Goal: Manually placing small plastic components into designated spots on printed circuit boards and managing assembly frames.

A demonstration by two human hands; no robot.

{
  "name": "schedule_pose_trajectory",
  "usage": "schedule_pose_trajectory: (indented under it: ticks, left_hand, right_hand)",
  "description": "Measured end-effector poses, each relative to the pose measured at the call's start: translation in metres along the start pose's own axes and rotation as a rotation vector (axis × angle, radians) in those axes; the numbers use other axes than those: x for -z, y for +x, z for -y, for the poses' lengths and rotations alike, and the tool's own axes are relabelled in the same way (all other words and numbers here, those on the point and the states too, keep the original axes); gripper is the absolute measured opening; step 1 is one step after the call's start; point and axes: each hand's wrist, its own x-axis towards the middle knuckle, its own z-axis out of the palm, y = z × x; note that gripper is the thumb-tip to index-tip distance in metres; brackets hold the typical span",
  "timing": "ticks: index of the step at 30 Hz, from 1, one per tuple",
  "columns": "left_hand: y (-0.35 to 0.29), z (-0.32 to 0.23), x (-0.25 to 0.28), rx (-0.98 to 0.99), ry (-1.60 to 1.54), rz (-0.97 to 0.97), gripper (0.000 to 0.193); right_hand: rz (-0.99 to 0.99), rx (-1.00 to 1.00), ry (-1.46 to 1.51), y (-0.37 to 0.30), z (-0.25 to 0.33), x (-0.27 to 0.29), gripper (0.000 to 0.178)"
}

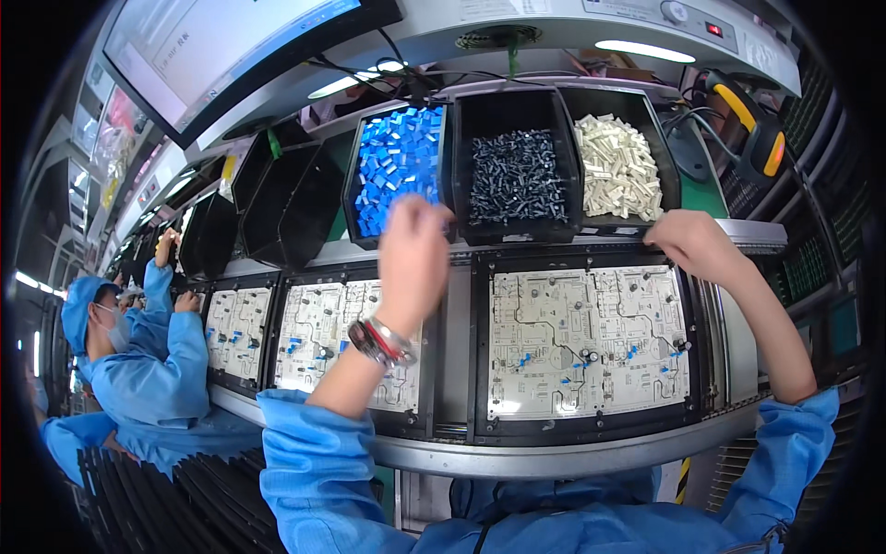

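Note:
My left hand (415, 258) is raised over the front edge of a black bin of blue box-shaped components (399, 152). Motion smears its fingers, so I cannot tell what they hold. My right hand (697, 245) is at the front lip of a black bin of white block-shaped components (616, 166). Its fingers are bent and pressed together, and their tips are partly hidden. Below and between my hands lies a white circuit board panel (591, 342) in a black frame, with small blue and black parts standing on it. Another circuit board panel (318, 323) sits partly behind my left forearm.
Between the two bins stands a bin of small dark components (515, 175). A yellow-and-black scanner (752, 125) stands at the right, and a monitor (231, 46) hangs upper left. A metal rail (554, 457) runs along the near edge. Co-workers in blue (148, 360) work at the left.

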Motion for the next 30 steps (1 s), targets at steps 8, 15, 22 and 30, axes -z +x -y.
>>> schedule_pose_trajectory:
  ticks: [8,15,22,30]
  left_hand:
    - [0.016,0.093,-0.021,0.098,0.15,0.003,0.022]
    - [0.026,0.084,-0.027,0.272,-0.015,-0.001,0.014]
    - [0.031,0.093,-0.021,0.398,-0.153,-0.112,0.017]
    - [0.008,-0.014,0.018,0.6,-0.851,0.031,0.017]
  right_hand:
    - [-0.314,-0.108,0.026,0.079,-0.018,-0.029,0.037]
    - [-0.221,-0.265,-0.049,0.088,-0.017,-0.025,0.02]
    - [-0.391,-0.254,0.063,0.082,-0.019,-0.018,0.019]
    - [-0.521,-0.345,0.394,0.05,0.005,-0.005,0.015]
